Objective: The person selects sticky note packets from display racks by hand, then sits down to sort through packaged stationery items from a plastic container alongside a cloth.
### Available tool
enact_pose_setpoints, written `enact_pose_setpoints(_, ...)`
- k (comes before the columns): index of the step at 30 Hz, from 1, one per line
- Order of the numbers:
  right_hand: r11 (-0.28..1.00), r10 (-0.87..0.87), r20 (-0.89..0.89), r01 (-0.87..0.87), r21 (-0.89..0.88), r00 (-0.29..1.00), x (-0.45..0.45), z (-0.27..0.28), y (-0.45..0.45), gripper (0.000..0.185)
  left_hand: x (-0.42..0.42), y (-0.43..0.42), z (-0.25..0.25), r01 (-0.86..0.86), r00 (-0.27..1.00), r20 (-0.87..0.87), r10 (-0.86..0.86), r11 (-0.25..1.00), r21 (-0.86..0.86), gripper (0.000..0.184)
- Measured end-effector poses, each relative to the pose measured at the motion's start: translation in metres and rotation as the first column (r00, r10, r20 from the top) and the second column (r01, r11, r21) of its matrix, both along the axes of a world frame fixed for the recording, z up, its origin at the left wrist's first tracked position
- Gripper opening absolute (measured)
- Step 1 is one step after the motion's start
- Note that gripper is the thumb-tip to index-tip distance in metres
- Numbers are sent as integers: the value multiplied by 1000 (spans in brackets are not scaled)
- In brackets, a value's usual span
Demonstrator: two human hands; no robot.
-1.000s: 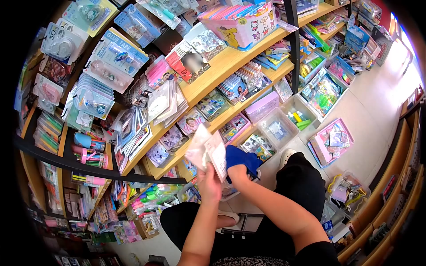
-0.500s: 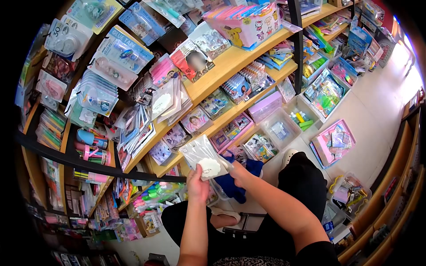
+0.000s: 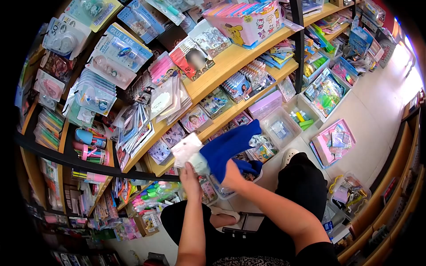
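Note:
My left hand [image 3: 191, 181] is closed on the lower edge of a clear plastic packet [image 3: 186, 148] with a white card in it. A dark blue cloth [image 3: 228, 146] is bunched in my right hand [image 3: 232, 177], its upper part spread out and lying against the packet's right side. Motion blurs the lower part of the packet where the cloth meets it. Similar packets with white scalloped cards [image 3: 162, 98] stand stacked on the shelf just beyond. Under the cloth, a clear tub [image 3: 222, 191] is partly hidden.
Wooden shelves [image 3: 222, 73] with packaged stationery rise in front, edged by a black metal rail [image 3: 66, 158]. Clear bins [image 3: 279, 128] and a pink box [image 3: 333, 142] stand on the tiled floor. Another wooden shelf [image 3: 395, 177] runs along the right. My knees flank the work area.
The blue cloth, low beneath my right hand before, is now lifted and spread against the packet. The packet has shifted slightly left and turned, and my right hand has let go of its edge.

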State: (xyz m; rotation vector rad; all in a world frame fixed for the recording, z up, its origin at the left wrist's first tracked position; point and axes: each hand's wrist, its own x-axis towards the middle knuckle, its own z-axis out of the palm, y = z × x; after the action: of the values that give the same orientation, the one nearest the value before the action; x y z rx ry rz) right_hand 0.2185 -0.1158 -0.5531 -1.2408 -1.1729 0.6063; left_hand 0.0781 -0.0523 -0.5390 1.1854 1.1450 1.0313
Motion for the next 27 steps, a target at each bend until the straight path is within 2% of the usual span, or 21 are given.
enact_pose_setpoints(1,973,-168,79,153,172,983,-10,23,-11,31,21,-15,12,6,999,41,-7,1000,28,29)
enact_pose_setpoints(3,971,-214,447,139,195,868,-20,9,-16,37,36,-29,7,91,964,253,-77,995,-43,28)
enact_pose_setpoints(4,968,-240,441,178,178,865,-20,0,-11,34,39,-35,9,174,984,16,-178,975,141,29)
enact_pose_setpoints(5,963,-266,437,215,163,859,-18,-9,-2,31,43,-40,12,289,947,-232,-224,910,297,29)
enact_pose_setpoints(6,956,-293,433,253,149,852,-12,-5,3,29,45,-43,13,426,856,-470,-213,807,409,30)
enact_pose_setpoints(7,967,-245,407,251,39,880,-7,-3,2,26,40,-48,10,414,809,-547,-215,869,271,30)
enact_pose_setpoints(9,958,-159,336,228,-176,928,8,4,-3,21,38,-53,16,582,630,-731,-262,782,221,23)
enact_pose_setpoints(12,934,-234,449,327,-140,862,10,-46,10,15,29,-55,8,654,650,-736,-193,636,411,24)
enact_pose_setpoints(14,902,-261,461,384,-196,848,16,-68,17,14,29,-62,22,639,705,-668,-239,624,450,24)
enact_pose_setpoints(15,898,-287,287,361,-250,914,19,-59,18,15,29,-65,30,627,730,-633,-257,619,473,24)
enact_pose_setpoints(17,891,-373,-94,328,-313,923,27,-38,21,18,20,-65,39,534,752,-607,-256,777,334,27)
enact_pose_setpoints(18,889,-324,-426,118,-442,845,30,-28,22,23,16,-65,42,477,764,-593,-253,841,256,28)
enact_pose_setpoints(19,867,-297,-704,-127,-483,645,30,-21,23,28,14,-61,40,408,805,-551,-219,879,247,28)
enact_pose_setpoints(20,930,-201,-929,-238,-280,311,26,-17,21,29,12,-55,34,335,842,-509,-179,913,234,29)
enact_pose_setpoints(23,914,21,-994,-405,-23,104,25,13,10,32,9,-42,13,167,884,-463,-63,968,186,32)
enact_pose_setpoints(24,916,105,-985,-398,43,136,22,13,9,35,6,-36,-2,118,888,-459,-18,974,192,33)
enact_pose_setpoints(27,899,90,-981,-437,6,172,13,15,4,37,9,-30,-28,52,879,-475,45,981,188,37)
